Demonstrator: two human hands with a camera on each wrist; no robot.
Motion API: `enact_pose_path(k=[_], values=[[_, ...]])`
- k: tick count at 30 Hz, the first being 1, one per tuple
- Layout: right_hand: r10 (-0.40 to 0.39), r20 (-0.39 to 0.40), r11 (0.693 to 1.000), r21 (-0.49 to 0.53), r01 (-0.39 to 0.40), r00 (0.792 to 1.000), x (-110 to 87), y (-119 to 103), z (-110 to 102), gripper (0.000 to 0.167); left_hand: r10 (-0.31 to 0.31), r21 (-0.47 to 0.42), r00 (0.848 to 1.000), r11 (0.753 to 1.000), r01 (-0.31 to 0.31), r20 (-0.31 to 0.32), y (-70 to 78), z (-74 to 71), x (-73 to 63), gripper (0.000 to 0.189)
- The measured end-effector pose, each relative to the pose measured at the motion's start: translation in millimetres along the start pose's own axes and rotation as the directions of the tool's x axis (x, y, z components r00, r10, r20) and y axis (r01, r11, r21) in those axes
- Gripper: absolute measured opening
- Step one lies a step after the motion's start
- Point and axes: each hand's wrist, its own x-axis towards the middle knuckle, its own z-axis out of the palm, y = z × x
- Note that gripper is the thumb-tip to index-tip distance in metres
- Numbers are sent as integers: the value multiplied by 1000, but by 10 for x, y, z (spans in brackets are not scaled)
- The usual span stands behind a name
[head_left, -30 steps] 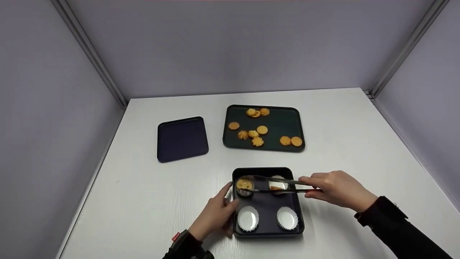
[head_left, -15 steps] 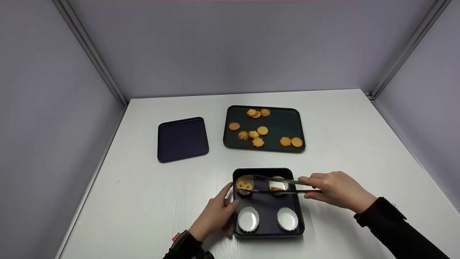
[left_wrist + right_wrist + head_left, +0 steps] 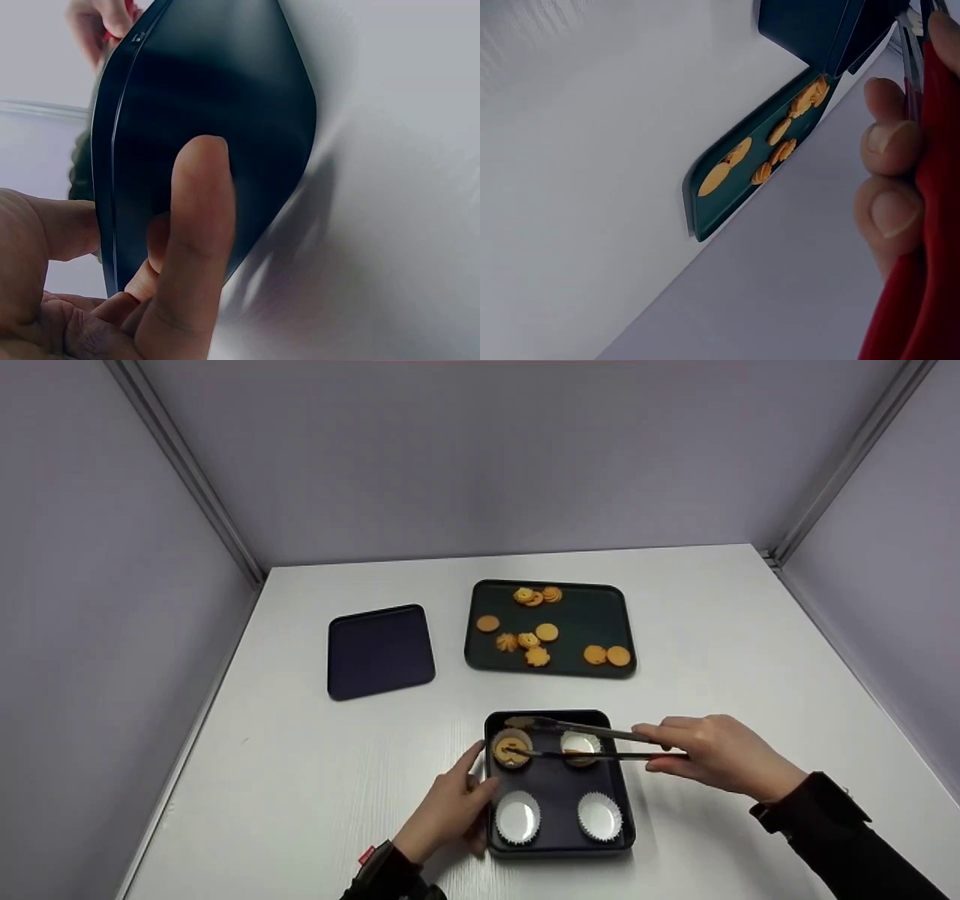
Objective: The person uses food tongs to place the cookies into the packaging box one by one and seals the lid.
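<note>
Golden and round, one biscuit (image 3: 511, 760) sits in the fluted paper cup (image 3: 494, 747) at the 10 o'clock corner of the dark box (image 3: 621, 847), taking 12 as the far side. From the right hand (image 3: 716, 756) it lies toward 9 o'clock; from the left hand (image 3: 446, 808), between 1 and 2. The left hand is nearer, though the right one reaches it through metal tongs (image 3: 615, 734) with red handles. Their long axis runs from 3 to 9 o'clock and the tips stand apart: one over the biscuit, the other beyond it, near the box's far corner.

Right fingers and thumb pinch the handles. Left thumb hooks the rim on the 9 o'clock side while the fingers lie against the outer wall, pinching that edge.

Four white cups line the box. Besides the first, the one at 1 o'clock holds some biscuit, partly behind the tongs, so how many pieces cannot be told; those at 7 and 5 show their white bottoms.

Toward 12 o'clock on the table (image 3: 712, 660), one green tray (image 3: 592, 619) carries ten biscuits by count: three at its far edge, five left of centre, two near 4 o'clock. One shallow purple tray (image 3: 381, 652), perhaps a lid, lies toward 10.
</note>
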Motion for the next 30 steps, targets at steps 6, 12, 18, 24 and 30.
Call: enact_pose_path(k=[6, 12, 18, 24, 30], values=[[5, -46, 999, 42, -3, 999, -41, 49, -124, 42, 2, 2, 1000, 1000, -2, 0, -6, 1, 6, 70], [43, -87, 999, 15, -42, 995, -58, 119, -185, 47, 11, 9, 1000, 1000, -11, -1, 0, -3, -2, 70], [92, -126, 996, -8, -94, 988, -52, 190, -184, 50, 7, -5, 1000, 1000, -7, 3, 11, -5, -2, 71], [198, -101, 976, -68, -206, 975, -14, 226, -178, 50, -16, -24, 1000, 1000, 16, 16, -5, -4, 3, 70], [304, -60, 944, -118, -309, 951, 77, 246, -145, 36, -17, -17, 1000, 1000, 18, 11, -12, -3, 7, 70]])
